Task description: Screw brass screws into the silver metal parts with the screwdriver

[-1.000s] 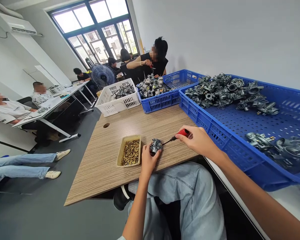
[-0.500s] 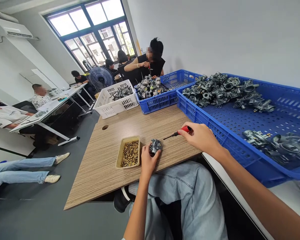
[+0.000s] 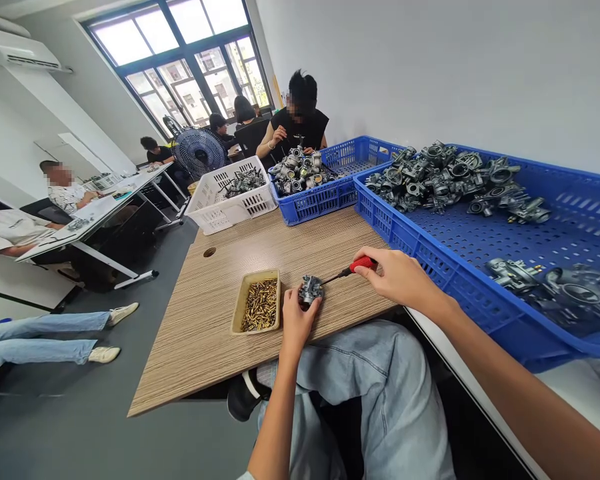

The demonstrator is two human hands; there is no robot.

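A grey metal carburetor [image 3: 311,288] rests on the wooden table, gripped between the thumb and fingers of my left hand [image 3: 299,313]. My right hand [image 3: 393,275] is closed round the red handle of a screwdriver [image 3: 363,264]. Its dark shaft points left, and the tip reaches the right side of the carburetor; exactly where it meets the metal is too small to tell. Just left of my left hand stands a tan tray [image 3: 235,313] heaped with small brass screw-like parts [image 3: 260,305].
A large blue crate [image 3: 460,243] with several carburetors lies along the right. Behind the table's far edge stand a smaller blue crate [image 3: 313,210] of carburetors and a white basket [image 3: 215,217] of metal parts. A co-worker [image 3: 300,120] sits beyond them; a fan [image 3: 200,153] stands further back.
My right hand has moved slightly left, bringing the screwdriver tip from a short gap to the carburetor's side. My left hand keeps its hold. The co-worker opposite has lowered a raised arm.
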